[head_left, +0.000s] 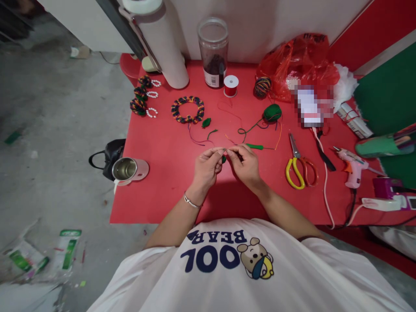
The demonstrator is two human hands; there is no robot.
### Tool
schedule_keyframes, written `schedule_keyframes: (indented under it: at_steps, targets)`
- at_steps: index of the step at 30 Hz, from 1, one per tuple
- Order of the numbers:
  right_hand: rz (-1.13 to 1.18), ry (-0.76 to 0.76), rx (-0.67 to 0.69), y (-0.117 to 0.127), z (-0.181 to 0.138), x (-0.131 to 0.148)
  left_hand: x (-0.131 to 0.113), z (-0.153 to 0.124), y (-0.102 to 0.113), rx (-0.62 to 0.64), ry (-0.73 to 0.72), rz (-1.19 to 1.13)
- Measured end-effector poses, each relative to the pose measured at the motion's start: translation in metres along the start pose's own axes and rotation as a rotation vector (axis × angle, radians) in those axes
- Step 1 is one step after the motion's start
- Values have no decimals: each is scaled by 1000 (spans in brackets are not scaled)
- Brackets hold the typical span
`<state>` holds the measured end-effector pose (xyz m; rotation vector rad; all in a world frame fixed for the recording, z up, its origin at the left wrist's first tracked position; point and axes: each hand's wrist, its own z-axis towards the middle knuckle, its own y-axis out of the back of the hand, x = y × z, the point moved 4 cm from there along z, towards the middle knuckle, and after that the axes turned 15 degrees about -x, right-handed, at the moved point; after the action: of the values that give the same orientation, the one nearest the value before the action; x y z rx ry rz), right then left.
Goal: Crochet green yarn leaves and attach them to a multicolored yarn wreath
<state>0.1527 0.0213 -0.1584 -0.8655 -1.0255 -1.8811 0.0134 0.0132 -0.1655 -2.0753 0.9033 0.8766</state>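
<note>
Both hands meet at the middle of the red surface [162, 190]. The left hand [206, 167] is closed, thumb and forefinger pinched on a small green piece [224, 159]. The right hand [244, 164] is closed too, its fingertips nipping what looks like a thin thread [231, 141] right beside that piece, though it is too fine to be sure from here. The piece sits between the two hands, held just above the surface.

Judging by what lies about, a fair share is done. A finished braided ring [187, 109] lies at 11 o'clock from the hands, a green leaf [206, 123] just beside it, and three small rings [140, 94] with bead loops further out at 10 o'clock. The piece in hand is tiny, so I'd judge it to be at an early stage.

At 1 o'clock a green yarn ball [272, 112] trails a strand toward the hands, past a green-handled hook [254, 146] touching nothing. Scissors [299, 167] lie at 3 o'clock, a glue gun [351, 167] beyond them with its cord running along the surface. A red spool [230, 85] and a jar [213, 52] stand at 12 o'clock, and a cup [125, 169] at 9 o'clock sits at the surface's edge. Nothing crowds the hands; only loose strands lie near them.
</note>
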Motion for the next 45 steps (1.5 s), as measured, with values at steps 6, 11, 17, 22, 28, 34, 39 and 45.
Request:
schedule_keyframes:
  at_steps: [6,11,17,22,28,34,39,45]
  targets:
    - [-7,-10,22,-1,1,0,1,2,1,11,-7,2]
    - [14,-2,2,1,1,3,0,1,1,20,-3,-9]
    - [55,-53,-3,2,1,3,2,3,0,45,-11,-18]
    - [114,-37,46,2,7,-3,6,2,-1,145,5,11]
    - [-76,77,126,5,10,-5,14,2,2,152,-3,85]
    - [-271,138,217,2,5,-6,12,1,3,44,-250,204]
    - [-376,183,254,1,6,-4,6,-2,4,24,-380,296]
    - [-410,229,244,1,8,-5,5,-5,4,54,-537,426]
